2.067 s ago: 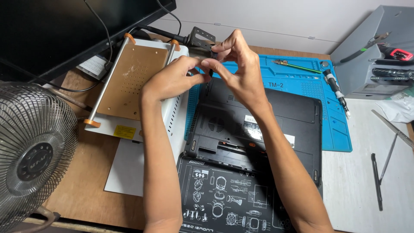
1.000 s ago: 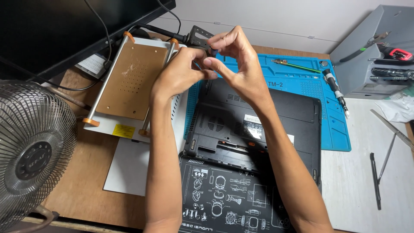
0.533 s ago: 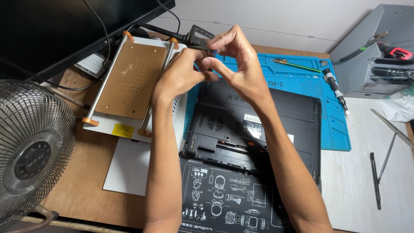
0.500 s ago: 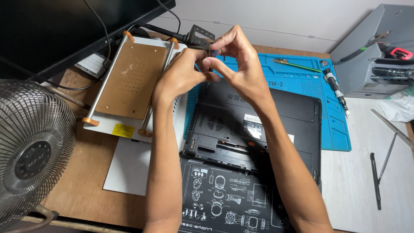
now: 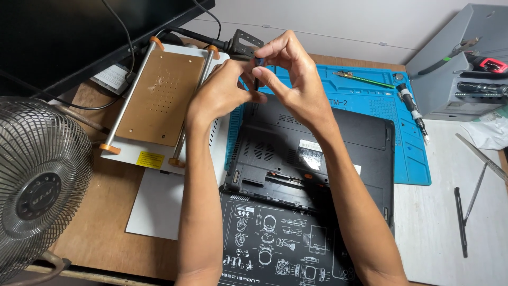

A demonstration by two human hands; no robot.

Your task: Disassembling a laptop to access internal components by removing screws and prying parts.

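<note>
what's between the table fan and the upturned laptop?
Head view: the white heating plate station with its brown top, a white sheet under its near edge on the wooden desk, and the left forearm crossing just beside the laptop. Fan sits far left.

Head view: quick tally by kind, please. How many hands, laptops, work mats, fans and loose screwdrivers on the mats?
Hands: 2, left hand and right hand, both pinching a small dark tool
Laptops: 1, black laptop
Work mats: 2, blue mat and black mat
Fans: 1, fan
Loose screwdrivers: 1, screwdriver
Total: 7
</note>
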